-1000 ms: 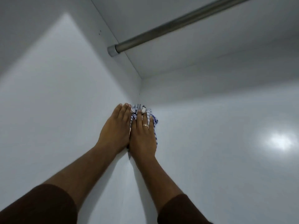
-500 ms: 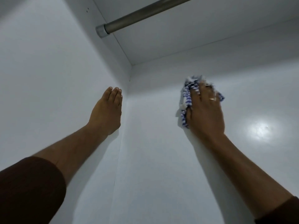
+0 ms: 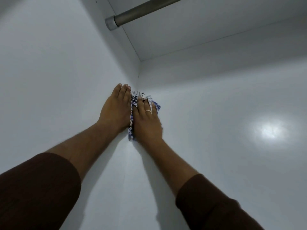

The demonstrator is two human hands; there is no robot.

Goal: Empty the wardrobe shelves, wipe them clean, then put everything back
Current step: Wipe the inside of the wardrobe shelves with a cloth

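My right hand point(image 3: 146, 120) is pressing the striped cloth point(image 3: 132, 113) flat into the wardrobe corner, left hand point(image 3: 116, 110) lying open on the side wall point(image 3: 58, 72); cloth's bunching, so I'm probably missing the seam.

My right hand point(image 3: 147, 121) pressed a blue-and-white striped cloth point(image 3: 132, 113) flat against the white back panel point(image 3: 216, 130) of the wardrobe, right in the corner where it met the left side panel point(image 3: 58, 80). My left hand point(image 3: 116, 110) lay flat on that side panel, just beside the cloth. A glare spot point(image 3: 267, 130) showed on the back panel well to the right.
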